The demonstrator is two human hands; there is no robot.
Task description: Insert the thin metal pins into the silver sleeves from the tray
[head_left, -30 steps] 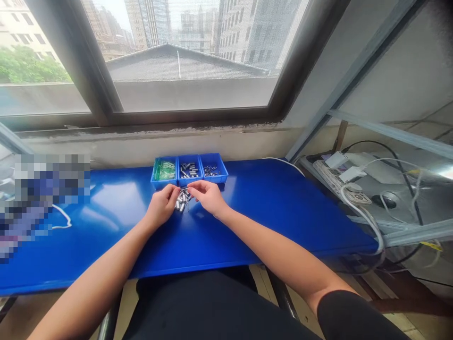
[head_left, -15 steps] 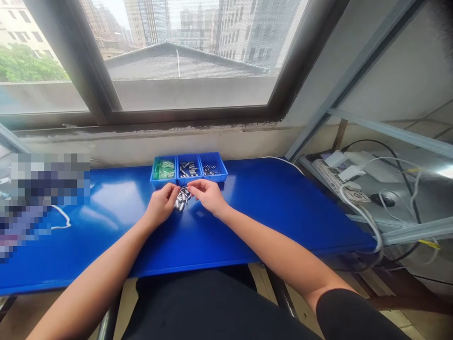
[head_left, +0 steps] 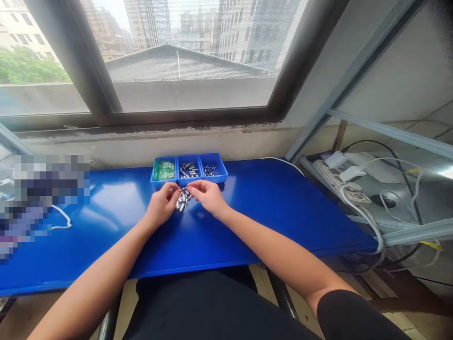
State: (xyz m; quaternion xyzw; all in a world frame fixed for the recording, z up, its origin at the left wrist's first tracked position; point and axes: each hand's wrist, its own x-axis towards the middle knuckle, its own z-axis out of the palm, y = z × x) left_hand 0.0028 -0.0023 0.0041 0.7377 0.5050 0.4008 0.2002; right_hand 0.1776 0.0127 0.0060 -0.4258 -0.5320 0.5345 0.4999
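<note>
My left hand (head_left: 163, 204) is closed in a pinch over a small pile of metal parts (head_left: 183, 200) on the blue table. My right hand (head_left: 208, 196) pinches from the other side, its fingertips close to the left ones. A thin, small piece shows between the two sets of fingertips, too small to identify. Just behind the hands stand three joined blue bins. The left bin (head_left: 164, 181) holds a green bag with pale pieces, the middle bin (head_left: 189, 180) short metal cylinders, and the right bin (head_left: 220, 178) thin dark pins.
The blue table (head_left: 269, 203) runs below a window (head_left: 191, 115). On the right, a metal shelf holds a power strip (head_left: 339, 182), chargers and cables. A white cable (head_left: 63, 215) and a pixelated area are at the left.
The fingertips have shifted slightly, and the thin piece between them shows a little more. Otherwise the arms, bins and pile stay nearly as they were.
</note>
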